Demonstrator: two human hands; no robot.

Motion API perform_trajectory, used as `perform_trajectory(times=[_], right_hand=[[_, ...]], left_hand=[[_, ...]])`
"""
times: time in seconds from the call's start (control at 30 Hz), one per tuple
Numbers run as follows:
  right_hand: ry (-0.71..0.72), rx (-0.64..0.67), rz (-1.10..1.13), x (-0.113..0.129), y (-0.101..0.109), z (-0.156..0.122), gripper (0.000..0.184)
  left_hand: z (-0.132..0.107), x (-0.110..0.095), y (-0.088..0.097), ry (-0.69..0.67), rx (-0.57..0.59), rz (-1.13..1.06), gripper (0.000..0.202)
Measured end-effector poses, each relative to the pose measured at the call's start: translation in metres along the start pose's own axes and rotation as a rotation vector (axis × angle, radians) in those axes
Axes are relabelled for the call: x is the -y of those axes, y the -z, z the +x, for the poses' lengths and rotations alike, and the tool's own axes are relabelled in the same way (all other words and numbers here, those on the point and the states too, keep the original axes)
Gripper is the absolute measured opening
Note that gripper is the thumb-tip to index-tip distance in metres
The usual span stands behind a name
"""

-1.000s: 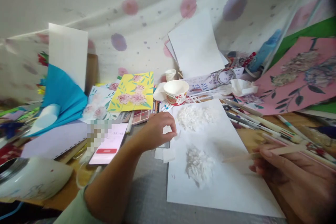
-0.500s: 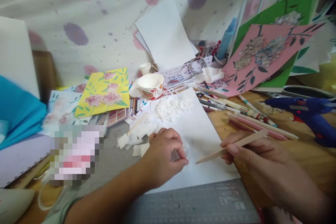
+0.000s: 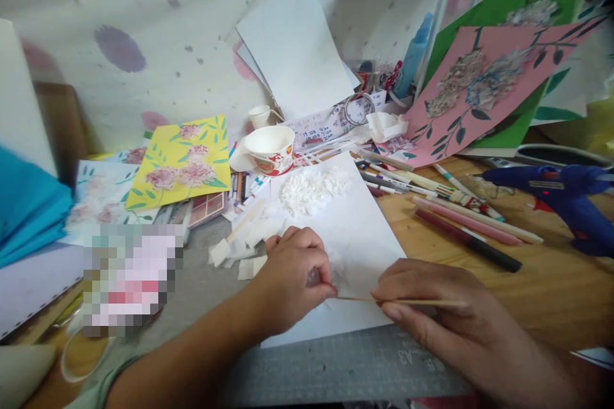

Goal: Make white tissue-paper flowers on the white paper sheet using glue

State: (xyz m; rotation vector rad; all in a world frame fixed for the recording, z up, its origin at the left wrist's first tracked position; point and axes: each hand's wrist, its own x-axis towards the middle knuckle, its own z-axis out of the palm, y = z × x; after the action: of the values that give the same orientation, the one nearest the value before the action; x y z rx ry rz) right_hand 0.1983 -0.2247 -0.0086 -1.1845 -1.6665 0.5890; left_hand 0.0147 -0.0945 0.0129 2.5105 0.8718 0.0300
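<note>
My right hand (image 3: pixel 432 316) grips a thin, flat wooden stick (image 3: pixel 417 302), turned edge-on. Its tip reaches the fingertips of my left hand (image 3: pixel 300 281). Those fingers are pinched together over a sheet of white paper (image 3: pixel 362 230); whatever they hold is too small or hidden, though something greyish and see-through shows by them. On the far part of the sheet lies a cluster of crumpled white paper bits (image 3: pixel 311 190). Flat white paper pieces (image 3: pixel 252 267) are scattered left of my left hand.
A paper cup (image 3: pixel 271 152) stands behind the cluster. Pens and markers (image 3: pixel 467 239) and a blue glue gun (image 3: pixel 547 182) lie to the right. Yellow (image 3: pixel 187 169) and pink (image 3: pixel 472 102) flower pictures flank the sheet. A grey cutting mat (image 3: pixel 355 367) lies underneath.
My right hand has moved left and turned the stick level, bringing its tip to my left fingertips. The left hand stays pinched. The view has shifted slightly.
</note>
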Motion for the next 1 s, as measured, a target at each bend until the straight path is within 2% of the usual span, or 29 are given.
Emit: perform_trajectory(times=[0.1,0.17,0.23,0.33,0.43,0.5,0.67,0.83,1.0], right_hand=[[0.166,0.063,-0.167,0.003,-0.001,-0.004,0.018],[0.255,0.090,-0.300,0.003,-0.006,-0.008,0.027],[0.305,0.059,-0.410,0.002,-0.014,-0.013,0.036],[0.373,-0.010,-0.548,0.004,-0.021,-0.014,0.036],[0.437,0.107,-0.618,0.012,-0.018,-0.010,0.041],[0.456,0.136,-0.641,0.016,-0.014,-0.008,0.043],[0.547,0.217,-0.696,0.010,-0.017,-0.009,0.030],[0.552,0.309,-0.713,0.004,-0.022,-0.012,0.020],[0.541,0.291,-0.706,0.008,-0.023,-0.010,0.016]], left_hand=[[-0.001,0.000,0.000,-0.014,0.012,0.006,0.015],[-0.002,0.000,0.001,-0.029,0.020,0.014,0.014],[-0.003,0.000,0.002,-0.050,0.031,0.029,0.014],[-0.004,0.001,0.003,-0.109,0.041,0.048,0.015],[-0.005,0.003,0.004,-0.167,0.039,0.064,0.025],[-0.006,0.004,0.004,-0.182,0.045,0.074,0.030],[-0.007,0.004,0.004,-0.231,0.050,0.101,0.014],[-0.007,0.005,0.007,-0.240,0.048,0.129,0.010],[-0.007,0.003,0.011,-0.216,0.052,0.136,0.011]])
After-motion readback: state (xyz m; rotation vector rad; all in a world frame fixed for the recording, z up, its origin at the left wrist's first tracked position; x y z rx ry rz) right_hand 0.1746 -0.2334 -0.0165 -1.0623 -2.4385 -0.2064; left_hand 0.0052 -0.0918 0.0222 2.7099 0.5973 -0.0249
